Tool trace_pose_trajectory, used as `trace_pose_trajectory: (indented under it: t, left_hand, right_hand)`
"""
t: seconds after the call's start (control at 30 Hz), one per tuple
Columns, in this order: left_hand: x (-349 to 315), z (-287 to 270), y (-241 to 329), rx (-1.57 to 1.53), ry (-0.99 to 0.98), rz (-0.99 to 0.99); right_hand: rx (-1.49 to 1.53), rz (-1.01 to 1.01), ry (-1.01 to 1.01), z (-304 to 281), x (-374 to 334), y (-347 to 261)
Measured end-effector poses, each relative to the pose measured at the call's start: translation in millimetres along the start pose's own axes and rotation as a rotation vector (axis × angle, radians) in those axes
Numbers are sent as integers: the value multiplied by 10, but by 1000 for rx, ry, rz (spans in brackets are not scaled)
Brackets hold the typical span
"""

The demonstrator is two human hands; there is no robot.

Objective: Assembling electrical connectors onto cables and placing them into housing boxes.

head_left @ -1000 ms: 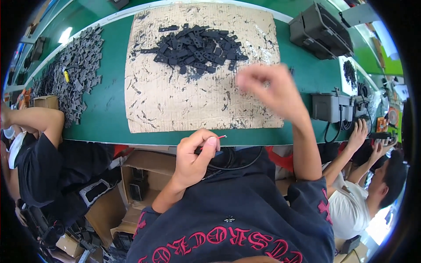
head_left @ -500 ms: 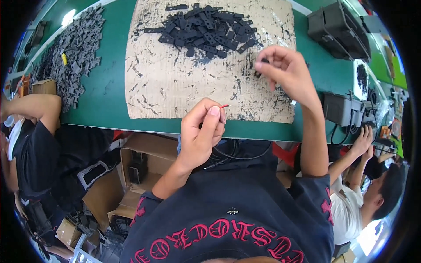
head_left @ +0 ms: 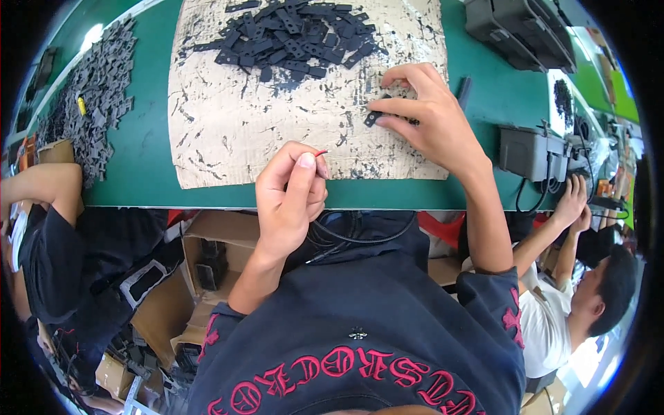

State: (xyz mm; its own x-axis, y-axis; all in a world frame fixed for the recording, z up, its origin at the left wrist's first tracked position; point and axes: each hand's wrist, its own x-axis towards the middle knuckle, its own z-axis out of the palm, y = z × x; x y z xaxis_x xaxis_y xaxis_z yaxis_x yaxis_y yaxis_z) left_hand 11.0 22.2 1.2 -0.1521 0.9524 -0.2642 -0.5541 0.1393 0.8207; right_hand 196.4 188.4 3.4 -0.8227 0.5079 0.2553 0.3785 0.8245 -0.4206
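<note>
My left hand [head_left: 289, 200] is closed in front of the cardboard's near edge. Its thumb and forefinger pinch a thin red wire [head_left: 321, 153], whose short end sticks out past the fingertips. Over the right part of the cardboard sheet [head_left: 242, 149], my right hand [head_left: 430, 114] has its thumb and forefinger on a small flat black piece with holes [head_left: 372, 119]. Whether that piece is lifted off the cardboard I cannot tell. More black bits show partly under this hand. Similar black pieces form a pile [head_left: 290, 38] at the far middle.
On the left of the green table [head_left: 149, 152] lies a heap of grey parts [head_left: 104, 90] with a yellow object [head_left: 81, 106]. Black cases [head_left: 519, 31] stand far right, a grey box with cables [head_left: 529, 152] nearer. Co-workers sit both sides; one's hands [head_left: 573, 200] touch the right edge.
My right hand has come down around the black piece, its other fingers now more spread. The left hand keeps the red wire. The whole view has shifted slightly.
</note>
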Motion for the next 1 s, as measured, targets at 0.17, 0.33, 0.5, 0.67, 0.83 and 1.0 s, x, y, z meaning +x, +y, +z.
trace_pose_trajectory:
  t: [0.17, 0.33, 0.5, 0.67, 0.83, 1.0]
  left_hand:
    - [-15, -5, -18, -102, 7, 2]
    - [-22, 73, -22, -107, -5, 30]
    - [-41, 102, -7, -128, -88, 42]
    - [-51, 92, 0, -145, -166, 14]
    - [-72, 82, -9, -143, -216, -2]
    - [-85, 132, 7, 0, -185, -45]
  right_hand:
    - [224, -14, 106, 26, 41, -136]
    - [677, -59, 436, 109, -74, -616]
    - [699, 23, 479, 239, -113, -705]
    - [759, 49, 417, 127, -127, -700]
    - [845, 79, 368, 130, -142, -715]
    - [913, 164, 278, 98, -203, -737]
